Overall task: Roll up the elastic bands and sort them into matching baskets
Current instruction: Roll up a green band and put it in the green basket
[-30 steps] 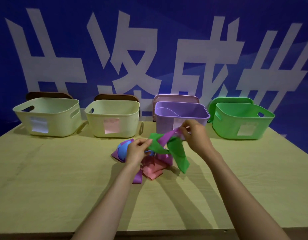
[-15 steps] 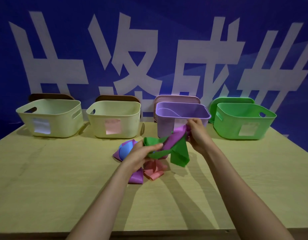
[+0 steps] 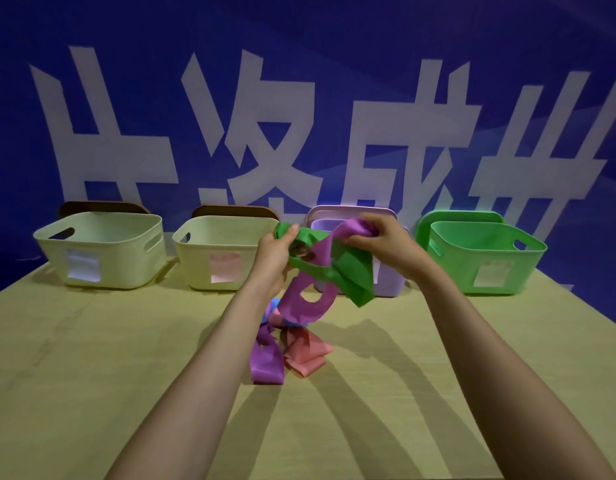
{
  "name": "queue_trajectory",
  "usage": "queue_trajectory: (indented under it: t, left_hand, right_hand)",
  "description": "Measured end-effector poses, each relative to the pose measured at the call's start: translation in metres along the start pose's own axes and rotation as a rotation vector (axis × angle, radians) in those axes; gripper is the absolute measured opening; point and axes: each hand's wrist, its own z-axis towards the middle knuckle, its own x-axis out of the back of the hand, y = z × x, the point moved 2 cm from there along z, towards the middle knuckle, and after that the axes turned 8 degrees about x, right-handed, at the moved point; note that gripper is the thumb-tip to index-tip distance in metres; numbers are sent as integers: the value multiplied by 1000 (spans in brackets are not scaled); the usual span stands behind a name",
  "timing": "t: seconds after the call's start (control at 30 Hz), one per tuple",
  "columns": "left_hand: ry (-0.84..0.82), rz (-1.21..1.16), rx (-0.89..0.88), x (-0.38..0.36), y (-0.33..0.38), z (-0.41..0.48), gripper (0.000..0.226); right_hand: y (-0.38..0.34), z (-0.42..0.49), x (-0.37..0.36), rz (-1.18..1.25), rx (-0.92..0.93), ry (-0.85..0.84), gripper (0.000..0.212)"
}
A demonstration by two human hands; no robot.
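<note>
The left hand's (image 3: pixel 274 258) thumb and fingers pinch one end of the green band (image 3: pixel 358 278), and the right hand's (image 3: pixel 386 244) fingers curl round the upper end of the purple band (image 3: pixel 296 308). Both hands are raised above the table (image 3: pixel 91 375), close together, the left at 9 o'clock of the right. The two bands are tangled: the purple one crosses the green one between the hands, then hangs in a loop toward a small pile on the table at 6 o'clock of the hands. The green one droops in a folded flap below the right hand. In that pile lie a purple strip (image 3: pixel 265 362), a pink band (image 3: pixel 308 351) just beside it at 3 o'clock, and a bit of blue band (image 3: pixel 272 306). I cannot tell whether the purple strip belongs to the held band. Four baskets stand in a row along the table's far edge, at 12 o'clock of the pile: a cream basket (image 3: pixel 102 251), a second cream basket (image 3: pixel 226 237), the purple basket (image 3: pixel 389 282) partly hidden behind the hands, and the green basket (image 3: pixel 490 258).
</note>
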Motion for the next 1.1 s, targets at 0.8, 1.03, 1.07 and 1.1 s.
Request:
queue_trajectory:
  t: [0.8, 1.03, 1.07, 1.1]
  left_hand:
    - [14, -414, 280, 5, -21, 9, 18]
    - [16, -38, 94, -8, -21, 5, 26]
    - [9, -9, 76, -9, -23, 4, 26]
    - [1, 8, 68, -9, -23, 3, 27]
  right_hand:
    - [33, 6, 4, 3, -375, -45, 22]
    - [20, -8, -27, 311, -210, -208, 44]
    - [20, -7, -32, 223, -180, -235, 44]
    - [21, -7, -36, 125, -154, -248, 42]
